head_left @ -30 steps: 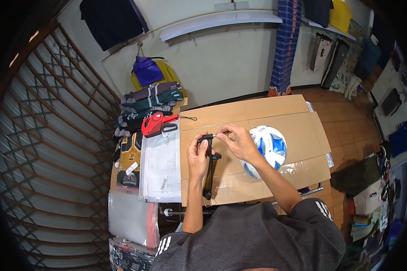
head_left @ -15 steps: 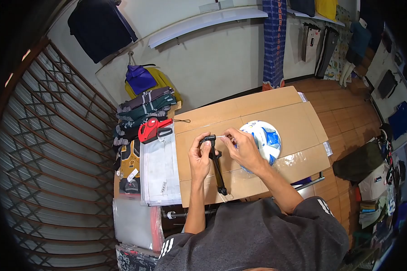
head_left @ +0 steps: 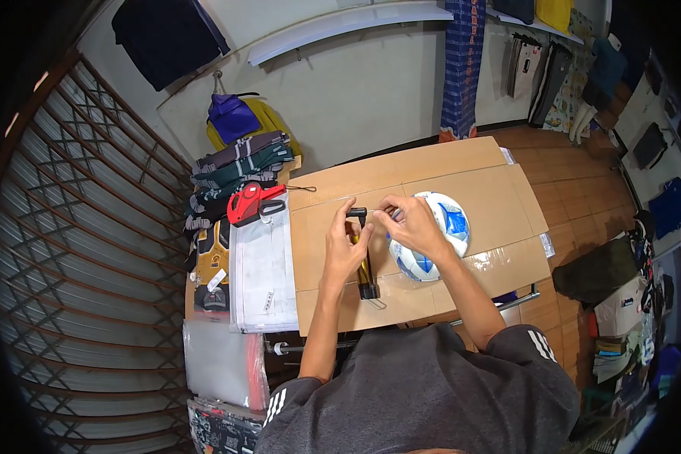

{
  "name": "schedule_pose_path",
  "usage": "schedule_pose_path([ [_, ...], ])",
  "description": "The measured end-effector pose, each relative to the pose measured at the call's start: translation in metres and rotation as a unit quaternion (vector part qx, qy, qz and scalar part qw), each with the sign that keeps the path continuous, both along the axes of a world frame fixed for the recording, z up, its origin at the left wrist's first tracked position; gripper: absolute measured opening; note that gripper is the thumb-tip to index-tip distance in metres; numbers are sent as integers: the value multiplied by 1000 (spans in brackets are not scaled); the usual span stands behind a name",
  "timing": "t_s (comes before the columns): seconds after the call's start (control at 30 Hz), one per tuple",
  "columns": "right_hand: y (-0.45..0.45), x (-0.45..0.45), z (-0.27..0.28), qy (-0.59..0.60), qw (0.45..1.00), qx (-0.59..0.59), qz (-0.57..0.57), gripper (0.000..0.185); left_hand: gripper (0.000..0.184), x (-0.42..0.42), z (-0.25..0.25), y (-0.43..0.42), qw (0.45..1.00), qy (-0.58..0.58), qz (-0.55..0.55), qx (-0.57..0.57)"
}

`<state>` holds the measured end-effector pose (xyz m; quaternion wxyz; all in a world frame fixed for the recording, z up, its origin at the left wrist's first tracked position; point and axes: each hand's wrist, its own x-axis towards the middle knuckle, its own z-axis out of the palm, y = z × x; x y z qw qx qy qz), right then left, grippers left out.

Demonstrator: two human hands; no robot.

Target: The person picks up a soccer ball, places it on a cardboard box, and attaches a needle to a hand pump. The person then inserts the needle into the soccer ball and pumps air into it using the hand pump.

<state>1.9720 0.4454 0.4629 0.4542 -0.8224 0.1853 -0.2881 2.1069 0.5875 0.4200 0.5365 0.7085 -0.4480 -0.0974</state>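
A small hand pump (head_left: 366, 265), black with a yellow barrel, extends from between my hands toward the table's front edge. My left hand (head_left: 345, 246) is around its black head, thumb and fingers curved about it. At the pump head's right side, my right hand (head_left: 410, 223) pinches a thin, light needle-like piece that points at the head. Partly behind my right hand and wrist, a white and blue ball (head_left: 452, 219) rests on the cardboard (head_left: 461, 163).
A red and black tool (head_left: 251, 204) with a cord lies left of the cardboard, by a white packet (head_left: 261, 265). Folded clothes (head_left: 242, 166) are stacked at the back left. Plastic bags (head_left: 223, 359) lie at the front left. A metal lattice gate (head_left: 98, 227) stands farther left.
The pump's head has moved up a little and its lower end has swung right, then up. My left hand's fingers have opened wider around it. The view has shifted slightly.
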Motion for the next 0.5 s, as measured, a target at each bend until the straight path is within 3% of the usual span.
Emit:
schedule_pose_path([
  [0.03,-5,-2,-3,-13,1000,-17,15,21,54,3,-8,-3,1000,-23,8,-12],
  [0.13,-18,-12,-9,-37,998,9,-58,22,53,9,-25,-9,999,-23,42,11],
  [0.23,-37,-33,-28,-43,988,-36,-141,25,51,6,-26,-6,996,-2,50,68],
  [0.4,-34,-72,-61,-1,959,-75,-273,39,36,14,-53,-9,997,-2,28,77],
  [0.43,-31,-79,-69,18,961,-39,-275,59,32,14,-54,-10,996,2,19,82],
  [0.5,-20,-87,-88,36,946,-34,-320,76,27,9,-54,-13,997,48,12,55],
])
